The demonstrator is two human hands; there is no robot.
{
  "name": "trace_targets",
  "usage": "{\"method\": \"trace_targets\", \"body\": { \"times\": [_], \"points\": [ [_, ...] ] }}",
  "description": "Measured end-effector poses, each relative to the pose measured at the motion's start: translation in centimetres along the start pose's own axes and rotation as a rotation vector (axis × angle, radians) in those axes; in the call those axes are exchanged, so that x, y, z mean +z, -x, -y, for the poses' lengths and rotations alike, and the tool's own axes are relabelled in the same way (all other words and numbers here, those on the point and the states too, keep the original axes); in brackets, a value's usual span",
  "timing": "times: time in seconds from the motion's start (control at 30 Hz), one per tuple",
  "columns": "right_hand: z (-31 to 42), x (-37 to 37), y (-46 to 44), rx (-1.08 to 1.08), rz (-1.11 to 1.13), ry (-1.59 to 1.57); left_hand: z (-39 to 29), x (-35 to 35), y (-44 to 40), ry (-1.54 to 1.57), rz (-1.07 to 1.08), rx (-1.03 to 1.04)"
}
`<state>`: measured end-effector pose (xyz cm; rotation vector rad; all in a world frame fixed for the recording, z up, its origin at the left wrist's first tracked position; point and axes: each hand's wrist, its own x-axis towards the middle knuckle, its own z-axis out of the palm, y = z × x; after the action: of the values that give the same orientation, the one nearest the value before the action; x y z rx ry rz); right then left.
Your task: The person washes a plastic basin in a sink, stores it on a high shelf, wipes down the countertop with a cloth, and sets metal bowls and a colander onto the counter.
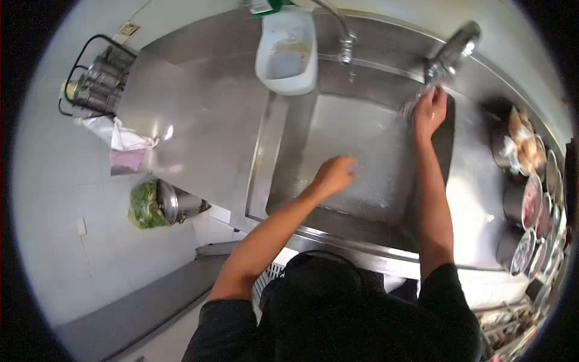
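Note:
Below the large faucet (453,51) at the back right, my right hand (430,113) is raised with its fingers curled together, and water splashes beside it. Whatever it may hold is too small to make out. My left hand (335,176) hovers over the middle of the steel sink (283,145), its fingers curled and slightly blurred; nothing can be made out in them. The sink has water in its basin.
A white plastic container (288,75) stands at the sink's back left, near a thin tap (345,48). Metal containers (531,202) line the right side. At left are a wire rack (99,78), a pink cloth (128,159) and a bag of greens (145,205).

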<state>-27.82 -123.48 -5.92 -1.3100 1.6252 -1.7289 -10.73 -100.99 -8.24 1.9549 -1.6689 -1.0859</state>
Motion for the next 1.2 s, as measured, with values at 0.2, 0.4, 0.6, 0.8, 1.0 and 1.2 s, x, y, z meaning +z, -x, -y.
{"method": "trace_targets", "body": {
  "times": [0.2, 0.4, 0.6, 0.8, 1.0, 1.2],
  "points": [
    [-21.5, -0.6, 18.6, -0.318, 1.153, 0.612, 3.5, -4.6, 15.0, -0.154, -0.421, -0.017],
    [-36.6, 2.4, 24.6, -0.544, 1.518, 0.981, 6.0, -2.6, 19.4, -0.214, -0.665, -0.12],
    [-40.8, 1.2, 26.7, -0.66, 1.302, 1.104, 7.5, -1.9, 20.0, -0.201, -0.663, -0.065],
    [-32.7, 2.7, 23.7, -0.541, 1.548, 1.173, 8.1, -1.8, 20.1, -0.201, -0.697, -0.034],
    [-35.3, 3.8, 24.7, -0.676, 1.566, 1.378, 8.2, -1.6, 20.1, -0.195, -0.652, -0.039],
    [-33.8, 4.2, 24.2, -0.281, 1.409, 1.167, 8.3, -1.7, 20.1, -0.206, -0.628, -0.045]
  ]
}}
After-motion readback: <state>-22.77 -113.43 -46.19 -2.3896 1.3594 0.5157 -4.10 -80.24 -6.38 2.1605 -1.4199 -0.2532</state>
